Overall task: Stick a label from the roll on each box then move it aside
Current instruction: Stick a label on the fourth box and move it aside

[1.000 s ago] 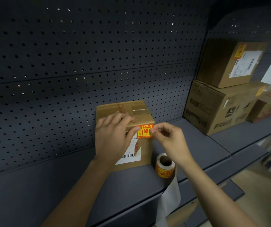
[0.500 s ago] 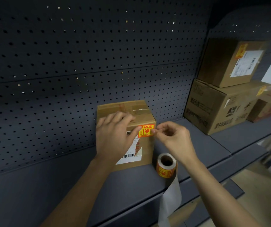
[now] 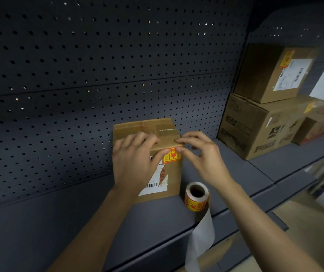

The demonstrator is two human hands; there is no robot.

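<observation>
Along the shelf (image 3: 39,222), left end: bare, roomy. Mid-shelf, against the pegboard (image 3: 98,75): small box (image 3: 169,173), orange label (image 3: 172,157) stuck at its front top edge. Left hand (image 3: 135,163) flat on the box, thumb pressing the label; right hand (image 3: 202,156) loosely spread, fingertips at the box's top right corner, gripping nothing. Label roll (image 3: 196,196) just right, near the front edge, liner hanging over. Far right: labelled boxes (image 3: 259,122), stacked. Judged: labelling nearly done; moving aside remains.
</observation>
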